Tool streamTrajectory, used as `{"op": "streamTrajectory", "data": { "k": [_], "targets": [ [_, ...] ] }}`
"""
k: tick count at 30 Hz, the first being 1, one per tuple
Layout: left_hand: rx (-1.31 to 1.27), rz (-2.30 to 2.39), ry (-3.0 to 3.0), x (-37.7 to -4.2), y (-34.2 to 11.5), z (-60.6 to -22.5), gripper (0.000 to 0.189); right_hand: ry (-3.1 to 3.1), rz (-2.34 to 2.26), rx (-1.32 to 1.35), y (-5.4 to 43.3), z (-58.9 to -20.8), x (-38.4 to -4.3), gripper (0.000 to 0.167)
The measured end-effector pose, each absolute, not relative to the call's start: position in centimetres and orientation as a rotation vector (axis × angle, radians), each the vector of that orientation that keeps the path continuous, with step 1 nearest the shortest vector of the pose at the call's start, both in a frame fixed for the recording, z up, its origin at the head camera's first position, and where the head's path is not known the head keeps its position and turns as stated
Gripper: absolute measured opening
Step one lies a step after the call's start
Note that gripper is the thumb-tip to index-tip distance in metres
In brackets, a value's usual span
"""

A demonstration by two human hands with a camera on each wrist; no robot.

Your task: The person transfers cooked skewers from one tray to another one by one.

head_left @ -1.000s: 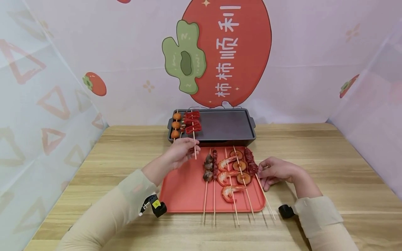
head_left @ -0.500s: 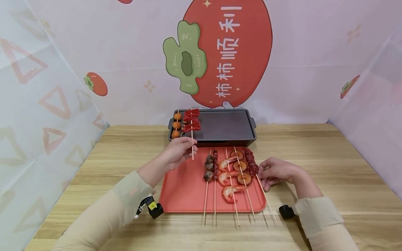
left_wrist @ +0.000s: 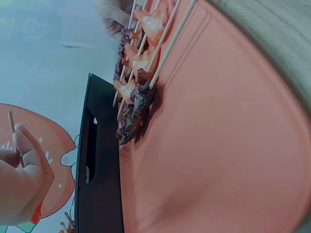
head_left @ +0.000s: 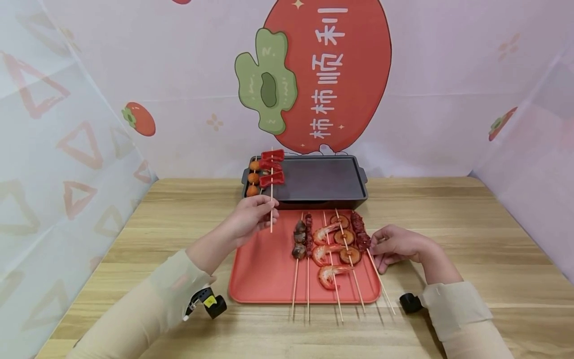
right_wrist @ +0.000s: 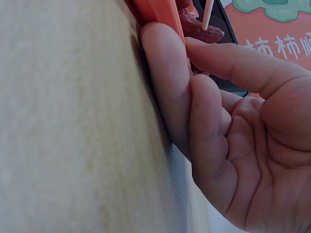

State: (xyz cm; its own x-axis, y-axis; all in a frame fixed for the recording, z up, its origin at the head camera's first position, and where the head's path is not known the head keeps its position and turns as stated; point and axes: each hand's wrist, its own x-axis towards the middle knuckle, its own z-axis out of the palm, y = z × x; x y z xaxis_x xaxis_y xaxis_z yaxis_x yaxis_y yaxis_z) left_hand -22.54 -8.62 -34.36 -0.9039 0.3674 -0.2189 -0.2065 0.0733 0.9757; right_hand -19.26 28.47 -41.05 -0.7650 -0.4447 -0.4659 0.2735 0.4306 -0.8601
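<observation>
My left hand [head_left: 251,218] pinches the stick of a skewer with red, flat pieces [head_left: 272,178], which hangs over the left part of a dark grill pan [head_left: 323,177]. In the left wrist view, thumb and fingers of the left hand [left_wrist: 24,179] close round the stick. At the tray's right edge, my right hand [head_left: 399,244] grips the rim of the red tray [head_left: 260,279], beside a dark red meat skewer [head_left: 360,234]. The right wrist view has this hand's [right_wrist: 243,131] thumb on top of the rim and fingers beneath.
Also on the tray lie a shrimp skewer [head_left: 326,255], a mushroom-slice skewer [head_left: 344,237], a thin dark red skewer [head_left: 308,234] and a brownish-grey one [head_left: 299,239]; sticks overhang the front edge. An orange-ball skewer [head_left: 253,178] lies on the pan, another partly hidden beside it.
My left hand has shifted slightly left, and the red skewer has risen and moved a little left above the pan, covering more of the skewer beside it. My right hand stays at the tray.
</observation>
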Motion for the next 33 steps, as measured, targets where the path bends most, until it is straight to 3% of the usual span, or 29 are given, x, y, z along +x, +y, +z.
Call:
{"op": "streamTrajectory", "data": {
  "k": [33],
  "targets": [
    [0.221, 1.751, 1.956, -18.0, -9.7, -37.2, 0.022, 2.022, -1.375, -0.162, 28.4, -41.3, -19.2, 0.009]
  ]
}}
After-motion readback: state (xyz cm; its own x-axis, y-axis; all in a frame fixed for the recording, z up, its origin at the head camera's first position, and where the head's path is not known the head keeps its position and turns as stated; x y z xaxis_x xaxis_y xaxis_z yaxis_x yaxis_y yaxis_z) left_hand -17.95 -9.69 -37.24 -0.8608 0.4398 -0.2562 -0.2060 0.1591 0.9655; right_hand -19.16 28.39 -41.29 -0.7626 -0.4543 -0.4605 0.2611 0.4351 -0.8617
